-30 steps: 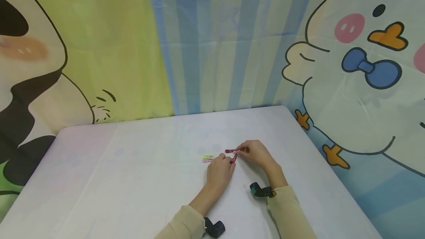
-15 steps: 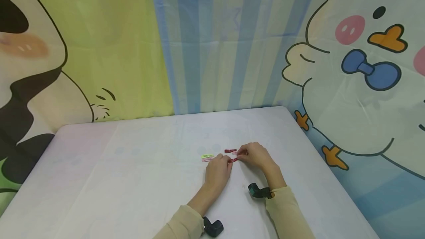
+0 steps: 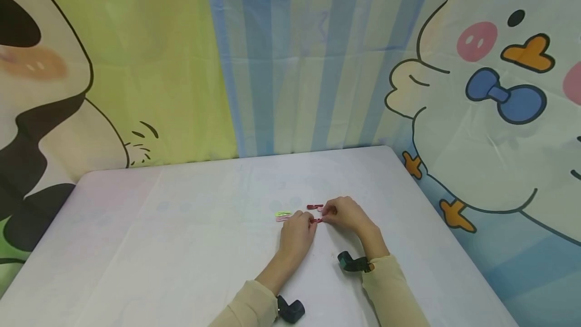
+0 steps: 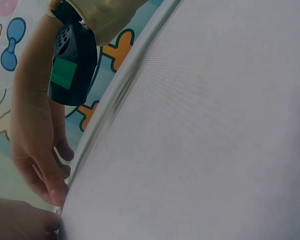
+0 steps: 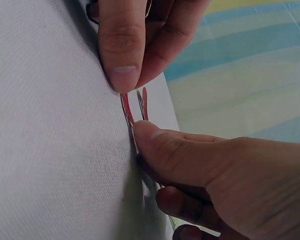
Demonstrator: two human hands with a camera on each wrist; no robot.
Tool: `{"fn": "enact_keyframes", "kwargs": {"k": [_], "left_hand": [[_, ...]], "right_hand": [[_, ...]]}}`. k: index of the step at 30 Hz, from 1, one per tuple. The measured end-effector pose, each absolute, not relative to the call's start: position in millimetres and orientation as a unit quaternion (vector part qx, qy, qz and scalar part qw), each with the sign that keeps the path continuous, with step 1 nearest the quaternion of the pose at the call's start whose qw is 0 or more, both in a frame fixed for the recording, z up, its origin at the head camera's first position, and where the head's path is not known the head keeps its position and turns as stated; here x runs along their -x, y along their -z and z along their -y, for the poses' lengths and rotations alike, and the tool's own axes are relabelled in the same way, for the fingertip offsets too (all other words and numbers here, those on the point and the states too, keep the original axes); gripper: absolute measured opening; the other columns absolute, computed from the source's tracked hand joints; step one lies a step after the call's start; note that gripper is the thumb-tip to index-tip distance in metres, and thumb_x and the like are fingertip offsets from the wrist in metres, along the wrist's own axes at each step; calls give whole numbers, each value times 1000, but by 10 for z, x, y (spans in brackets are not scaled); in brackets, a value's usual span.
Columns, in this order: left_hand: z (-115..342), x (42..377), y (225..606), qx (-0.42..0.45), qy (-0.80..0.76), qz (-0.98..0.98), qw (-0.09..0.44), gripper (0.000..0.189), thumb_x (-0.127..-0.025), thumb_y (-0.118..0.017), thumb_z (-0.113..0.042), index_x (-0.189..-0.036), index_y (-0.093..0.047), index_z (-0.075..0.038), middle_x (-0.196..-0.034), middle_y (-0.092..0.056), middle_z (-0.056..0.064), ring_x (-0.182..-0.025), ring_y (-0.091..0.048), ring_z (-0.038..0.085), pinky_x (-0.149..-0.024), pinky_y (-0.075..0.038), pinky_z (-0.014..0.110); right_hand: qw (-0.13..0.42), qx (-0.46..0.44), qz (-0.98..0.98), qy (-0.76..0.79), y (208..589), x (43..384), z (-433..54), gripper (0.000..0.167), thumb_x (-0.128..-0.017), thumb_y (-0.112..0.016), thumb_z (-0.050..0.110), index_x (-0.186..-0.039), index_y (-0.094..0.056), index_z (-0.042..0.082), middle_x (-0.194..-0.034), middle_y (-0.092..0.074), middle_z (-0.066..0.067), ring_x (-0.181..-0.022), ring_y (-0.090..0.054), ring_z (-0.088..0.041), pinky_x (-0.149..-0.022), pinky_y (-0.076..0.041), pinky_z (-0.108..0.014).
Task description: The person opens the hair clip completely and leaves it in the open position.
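Swung from its earlier slant, a red clip (image 5: 126, 108) is pinched at opposite ends by the left hand (image 3: 296, 237) and right hand (image 3: 348, 214), both nearly closed.

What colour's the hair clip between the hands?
Red; the hair clip shows best in the right wrist view.

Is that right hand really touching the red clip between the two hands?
Touching. The right wrist view shows the right hand pinching one end of the red clip.
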State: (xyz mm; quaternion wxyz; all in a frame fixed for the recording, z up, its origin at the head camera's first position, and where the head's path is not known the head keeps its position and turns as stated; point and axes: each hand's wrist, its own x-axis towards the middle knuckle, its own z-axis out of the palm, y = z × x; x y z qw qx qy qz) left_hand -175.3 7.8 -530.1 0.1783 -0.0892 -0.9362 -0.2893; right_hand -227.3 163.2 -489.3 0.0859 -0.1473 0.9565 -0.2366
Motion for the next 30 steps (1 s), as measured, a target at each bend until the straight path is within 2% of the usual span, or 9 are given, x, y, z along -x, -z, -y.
{"fn": "enact_keyframes", "kwargs": {"k": [8, 15, 18, 21, 24, 30], "left_hand": [[-57, 1738, 5286, 96, 307, 931, 174, 12, -81, -75, -18, -88, -69, -11, -71, -59, -2, -61, -51, 8, -55, -41, 20], [24, 1753, 5235, 107, 325, 913, 221, 12, -80, -76, -18, -88, -69, -12, -71, -61, -3, -63, -56, 8, -57, -43, 20], [95, 1766, 5154, 104, 353, 904, 216, 10, -80, -76, -19, -87, -70, -14, -71, -62, -4, -60, -54, 5, -55, -42, 18], [203, 1771, 5041, 92, 413, 891, 164, 8, -83, -74, -20, -88, -71, -15, -72, -64, -6, -58, -51, 4, -53, -41, 18], [347, 1784, 4912, 74, 490, 865, 84, 7, -85, -71, -21, -89, -72, -15, -75, -66, -4, -60, -53, 5, -53, -43, 18], [657, 1824, 4706, 54, 604, 794, -43, 18, -87, -70, -29, -95, -73, -13, -88, -72, 12, -74, -65, 16, -66, -50, 30]], "right_hand": [[114, 139, -945, 273, 4921, 2258, -1627, 7, -82, -74, 14, -78, -68, 14, -72, -62, 5, -68, -52, -11, -68, -45, -27], [117, 126, -939, 299, 4916, 2279, -1614, 7, -87, -68, 14, -80, -65, 13, -73, -59, 3, -69, -50, -13, -65, -42, -28], [113, 131, -932, 317, 4871, 2278, -1594, 7, -88, -66, 14, -82, -65, 12, -75, -59, 2, -70, -50, -13, -64, -42, -27], [110, 134, -922, 346, 4770, 2246, -1549, 6, -90, -65, 15, -85, -66, 11, -77, -60, 1, -72, -50, -14, -64, -42, -27], [103, 135, -907, 385, 4637, 2188, -1479, 6, -90, -64, 15, -87, -67, 10, -79, -62, -1, -74, -51, -16, -64, -43, -28], [77, 128, -874, 462, 4471, 2070, -1305, 7, -91, -64, 16, -90, -67, 9, -83, -66, -3, -76, -53, -15, -66, -44, -29]]}}
